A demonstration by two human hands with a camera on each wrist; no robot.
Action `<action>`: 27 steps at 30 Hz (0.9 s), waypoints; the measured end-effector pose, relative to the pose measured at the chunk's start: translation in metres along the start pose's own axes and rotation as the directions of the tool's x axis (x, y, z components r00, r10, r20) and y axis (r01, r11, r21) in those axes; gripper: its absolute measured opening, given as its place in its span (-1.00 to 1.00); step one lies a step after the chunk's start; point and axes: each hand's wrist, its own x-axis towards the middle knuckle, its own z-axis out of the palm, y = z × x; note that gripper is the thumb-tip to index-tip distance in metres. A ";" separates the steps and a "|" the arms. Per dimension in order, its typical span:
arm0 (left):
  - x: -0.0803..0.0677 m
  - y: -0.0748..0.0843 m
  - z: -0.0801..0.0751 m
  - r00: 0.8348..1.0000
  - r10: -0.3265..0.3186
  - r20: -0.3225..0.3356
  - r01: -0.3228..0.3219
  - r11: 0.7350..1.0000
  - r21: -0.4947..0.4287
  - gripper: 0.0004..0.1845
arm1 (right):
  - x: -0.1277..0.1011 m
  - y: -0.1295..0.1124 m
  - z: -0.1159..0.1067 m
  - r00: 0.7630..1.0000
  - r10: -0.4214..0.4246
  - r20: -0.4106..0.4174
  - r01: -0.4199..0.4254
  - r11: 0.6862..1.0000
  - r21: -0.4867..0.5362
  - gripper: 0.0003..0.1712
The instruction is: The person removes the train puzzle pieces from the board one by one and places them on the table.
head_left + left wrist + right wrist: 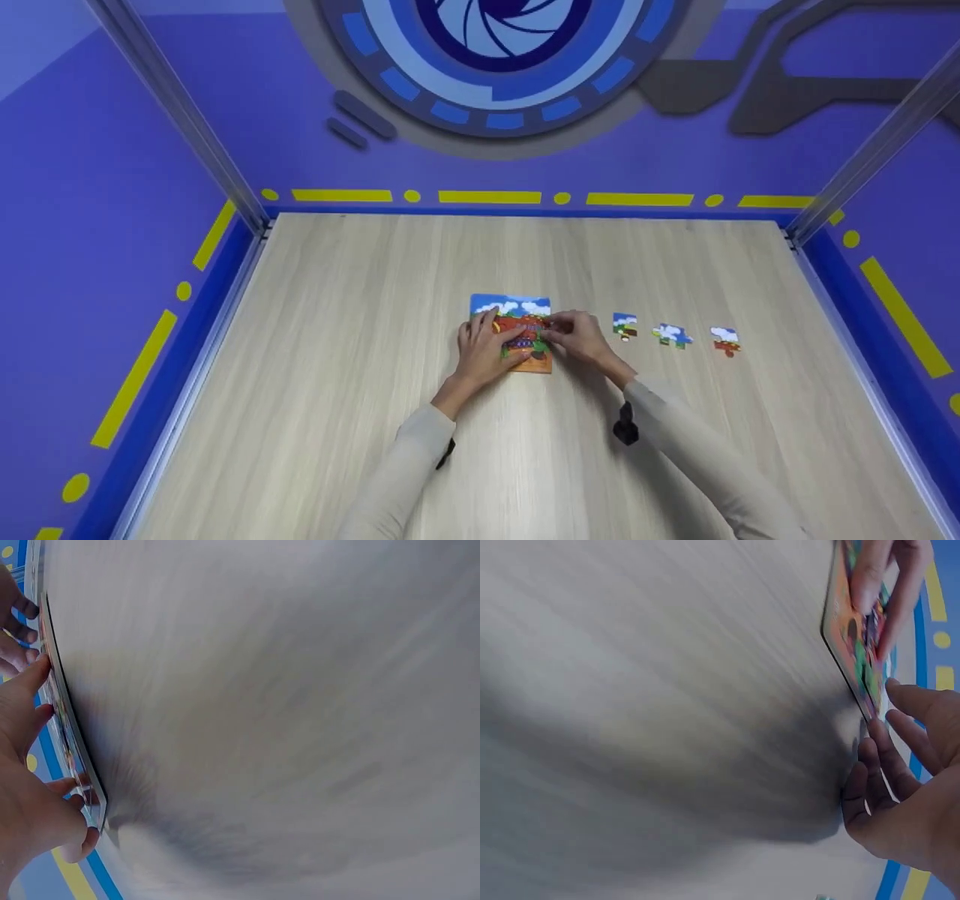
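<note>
A colourful jigsaw puzzle [536, 366] lies flat on the wooden table, showing sky, clouds, a red middle and an orange lower strip. Spread across its left and middle part is my left hand [484, 349], its fingers long and apart on the picture. At the right edge is my right hand [583, 339]. In the right wrist view, the fingertips of the right hand [930, 787] touch the puzzle's side, with a gap between thumb and forefinger and nothing visible in it. The left wrist view shows the puzzle edge-on beneath the left hand [34, 802].
Three loose jigsaw pieces lie in a row right of the puzzle: a near piece [622, 322], a middle piece [671, 334] and a far piece [724, 337]. Blue printed walls [510, 172] stand behind and at both sides of the table [337, 360].
</note>
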 end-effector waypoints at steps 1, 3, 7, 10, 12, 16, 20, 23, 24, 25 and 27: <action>0.000 0.000 0.000 1.000 -0.001 -0.002 0.001 1.000 0.004 -0.45 | 0.001 -0.001 0.002 1.000 -0.002 -0.001 0.002 1.000 -0.017 -0.69; 0.000 0.000 0.000 1.000 -0.002 -0.005 0.002 1.000 0.002 -0.45 | 0.001 -0.003 0.005 1.000 -0.012 -0.008 0.011 0.998 -0.062 -0.67; -0.001 0.001 0.000 1.000 -0.006 0.002 0.006 1.000 -0.005 -0.44 | 0.004 -0.005 0.008 1.000 -0.001 -0.009 0.000 0.992 -0.130 -0.64; -0.001 0.001 -0.001 1.000 -0.002 -0.001 0.002 1.000 0.003 -0.45 | 0.006 -0.006 0.008 1.000 0.011 0.000 -0.010 0.987 -0.162 -0.62; -0.001 0.000 -0.001 1.000 0.001 -0.004 -0.001 1.000 0.012 -0.45 | 0.008 -0.007 0.007 1.000 0.024 0.008 -0.023 0.985 -0.173 -0.63; -0.001 -0.001 0.000 1.000 0.004 -0.011 -0.004 1.000 0.026 -0.45 | 0.010 -0.010 0.005 0.999 0.047 0.025 -0.042 0.985 -0.168 -0.65; -0.002 -0.002 0.001 1.000 0.001 -0.019 -0.001 1.000 0.024 -0.41 | 0.011 -0.012 0.004 0.998 0.044 0.037 -0.037 0.985 -0.171 -0.66; -0.002 -0.003 0.001 1.000 0.001 -0.022 -0.001 1.000 0.005 -0.36 | 0.011 -0.012 0.005 0.999 0.036 0.037 -0.029 0.984 -0.177 -0.66; -0.002 -0.003 0.000 1.000 -0.002 -0.020 0.002 1.000 0.002 -0.34 | 0.012 -0.012 0.005 0.998 0.037 0.041 -0.029 0.984 -0.175 -0.66; -0.002 -0.003 0.000 1.000 -0.003 -0.017 0.003 1.000 0.001 -0.33 | 0.012 -0.012 0.005 0.998 0.040 0.043 -0.032 0.985 -0.171 -0.66; -0.001 -0.002 -0.001 1.000 -0.008 -0.004 0.008 1.000 0.009 -0.31 | 0.012 -0.012 0.003 0.997 0.051 0.050 -0.042 0.985 -0.169 -0.66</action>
